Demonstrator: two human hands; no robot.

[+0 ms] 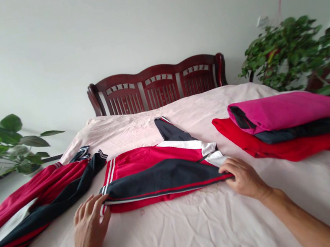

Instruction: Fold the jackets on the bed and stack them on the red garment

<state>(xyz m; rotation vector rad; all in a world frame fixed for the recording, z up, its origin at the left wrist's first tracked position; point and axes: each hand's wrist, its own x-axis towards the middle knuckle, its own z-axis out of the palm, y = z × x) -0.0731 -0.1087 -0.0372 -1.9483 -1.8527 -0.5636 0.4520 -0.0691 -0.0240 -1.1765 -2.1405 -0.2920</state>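
A red, navy and white track jacket [155, 176] lies on the pink sheet in front of me. Its near sleeve is folded in along the body, while the far sleeve [172, 130] stretches out toward the headboard. My left hand [89, 220] pinches the striped cuff end at the jacket's left. At the shoulder end, my right hand [241, 176] grips the edge of the folded sleeve. Both hands are closed on the cloth, and the fingertips are partly hidden by it.
More red and navy sportswear [43, 196] lies loose at the left. Folded clothes [287, 112], magenta on top of navy and red, are stacked at the right. Behind the sheet-covered bed [185, 239] stands a dark wooden headboard [158, 84]. Leafy plants [15, 143] flank both sides.
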